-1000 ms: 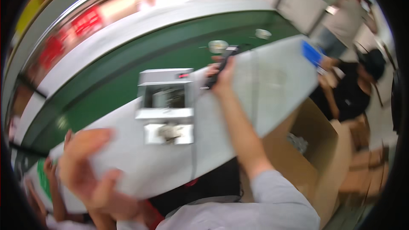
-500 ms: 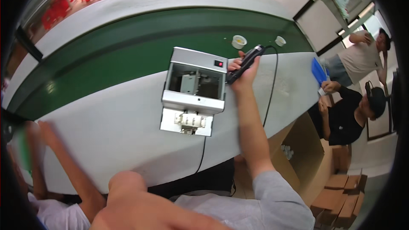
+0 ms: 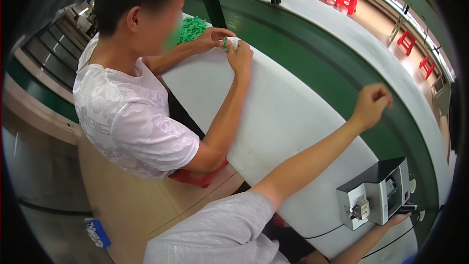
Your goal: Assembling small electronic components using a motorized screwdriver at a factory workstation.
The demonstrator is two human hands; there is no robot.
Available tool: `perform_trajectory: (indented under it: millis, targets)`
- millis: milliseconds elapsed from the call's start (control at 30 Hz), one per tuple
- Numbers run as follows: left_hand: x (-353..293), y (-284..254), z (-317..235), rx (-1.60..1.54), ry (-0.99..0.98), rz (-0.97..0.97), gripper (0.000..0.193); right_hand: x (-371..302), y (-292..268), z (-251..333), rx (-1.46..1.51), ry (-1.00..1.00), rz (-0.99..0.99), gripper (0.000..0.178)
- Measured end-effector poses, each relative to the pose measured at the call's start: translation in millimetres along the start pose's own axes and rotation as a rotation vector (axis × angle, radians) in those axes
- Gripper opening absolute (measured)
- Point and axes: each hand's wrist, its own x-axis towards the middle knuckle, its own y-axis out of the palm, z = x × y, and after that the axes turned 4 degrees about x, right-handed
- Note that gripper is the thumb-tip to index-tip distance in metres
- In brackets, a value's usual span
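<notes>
Stretched out over the green conveyor belt (image 3: 312, 73), my left hand (image 3: 373, 105) has its fingers curled in, and nothing shows between them. At the lower right, my right hand (image 3: 400, 218) holds a black corded handheld tool (image 3: 408, 209) against the side of a silver machine. That machine (image 3: 373, 195) is box-shaped, with an open window, a small red-lit switch and a metal roller fixture (image 3: 360, 209) on its front. It stands on the white worktop (image 3: 273, 132). Most of the tool is hidden by the machine and my hand.
On my left a co-worker in a white shirt (image 3: 132, 112) handles a small white part with a green band (image 3: 230, 44). Green pieces (image 3: 193, 29) lie heaped beyond. A red stool (image 3: 202, 176) is under the co-worker, and a blue box (image 3: 99, 233) sits low at left.
My view has swung far to the left, so the machine now appears at the lower right. My left hand has moved from the near edge out over the belt. My right hand still holds the tool.
</notes>
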Motion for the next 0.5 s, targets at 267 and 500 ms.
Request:
perform_trajectory:
  millis: [267,500]
  targets:
    - [-49,11,61,0.572,-0.361,0.213,0.022,11,-8,3,0.197,0.027,-0.015,0.079]
    - [-76,27,78,0.995,0.012,0.735,0.014,11,-1,12,0.166,-0.024,-0.046,0.081]
